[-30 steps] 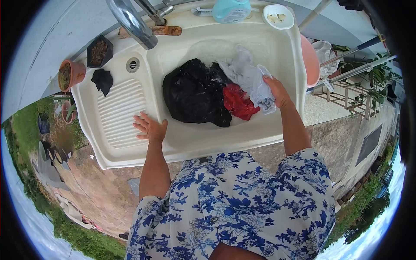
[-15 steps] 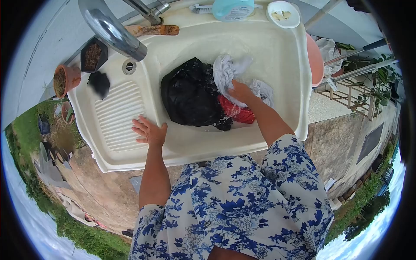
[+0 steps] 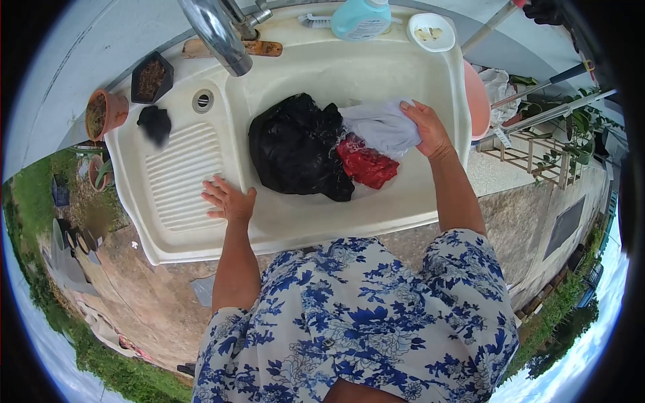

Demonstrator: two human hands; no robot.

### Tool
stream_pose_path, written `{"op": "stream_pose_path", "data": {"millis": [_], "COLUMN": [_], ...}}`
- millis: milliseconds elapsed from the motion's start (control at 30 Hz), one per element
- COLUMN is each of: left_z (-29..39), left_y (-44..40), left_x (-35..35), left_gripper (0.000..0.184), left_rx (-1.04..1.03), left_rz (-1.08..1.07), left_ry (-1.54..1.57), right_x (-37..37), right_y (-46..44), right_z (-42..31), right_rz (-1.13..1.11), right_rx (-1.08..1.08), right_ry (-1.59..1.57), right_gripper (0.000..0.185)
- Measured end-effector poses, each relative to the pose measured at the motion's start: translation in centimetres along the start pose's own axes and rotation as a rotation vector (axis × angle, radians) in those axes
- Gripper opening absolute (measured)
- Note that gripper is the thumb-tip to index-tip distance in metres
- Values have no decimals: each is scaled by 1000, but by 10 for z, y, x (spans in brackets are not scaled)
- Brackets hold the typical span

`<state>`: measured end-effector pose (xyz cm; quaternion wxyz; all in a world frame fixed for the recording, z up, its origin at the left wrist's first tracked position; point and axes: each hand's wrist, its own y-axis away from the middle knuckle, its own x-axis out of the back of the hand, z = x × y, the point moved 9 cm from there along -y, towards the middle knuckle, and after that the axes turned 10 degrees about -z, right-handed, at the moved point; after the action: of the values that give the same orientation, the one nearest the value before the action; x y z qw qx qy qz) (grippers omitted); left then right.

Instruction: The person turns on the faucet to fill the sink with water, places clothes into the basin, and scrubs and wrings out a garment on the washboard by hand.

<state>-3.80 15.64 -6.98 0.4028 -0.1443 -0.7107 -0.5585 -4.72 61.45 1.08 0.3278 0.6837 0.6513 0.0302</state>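
Observation:
In the basin of a white laundry sink (image 3: pixel 302 225), my right hand (image 3: pixel 430 131) grips the right end of a wet white cloth (image 3: pixel 383 126), thumb and fingers closed on its edge. The cloth stretches left toward a black wet garment (image 3: pixel 292 148) bunched in the basin. Between them, below the white cloth, lies a crumpled red cloth (image 3: pixel 368 163). My left hand (image 3: pixel 230 200) rests with spread fingers at the right edge of the ribbed washboard (image 3: pixel 185 178), holding nothing.
A chrome faucet (image 3: pixel 218 37) arches over the sink's back left. Along the back rim are a wooden-handled tool (image 3: pixel 263 48), a brush (image 3: pixel 314 21), a light-blue bottle (image 3: pixel 361 20) and a white soap dish (image 3: pixel 431 32). Two plant pots (image 3: pixel 106 114) and a small black cloth (image 3: pixel 155 125) are at left.
My right hand has moved right, drawing the white cloth out straighter and uncovering more of the red cloth. The left hand stays on the washboard edge. The view has shifted slightly.

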Motion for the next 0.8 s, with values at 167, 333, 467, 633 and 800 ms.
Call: {"op": "stream_pose_path", "data": {"millis": [167, 333, 467, 633, 800], "left_z": [-3, 0, 1, -2, -3], "left_y": [-2, -1, 3, 1, 1], "left_x": [0, 2, 3, -2, 0], "left_gripper": [111, 110, 110, 111, 111], "left_rx": [14, 12, 16, 24, 37], "left_rz": [44, 16, 13, 28, 24], "left_ry": [3, -8, -20, -38, -43], "right_x": [-9, 43, 167, 87, 29], "right_y": [49, 13, -25, -28, -81], "right_z": [-59, 30, 109, 103, 180], "right_rz": [-97, 23, 439, 965, -9], "right_rx": [285, -59, -333, -369, -133], "right_ry": [-405, -432, 437, 1463, 1267], "right_gripper": [48, 48, 62, 80, 74]}}
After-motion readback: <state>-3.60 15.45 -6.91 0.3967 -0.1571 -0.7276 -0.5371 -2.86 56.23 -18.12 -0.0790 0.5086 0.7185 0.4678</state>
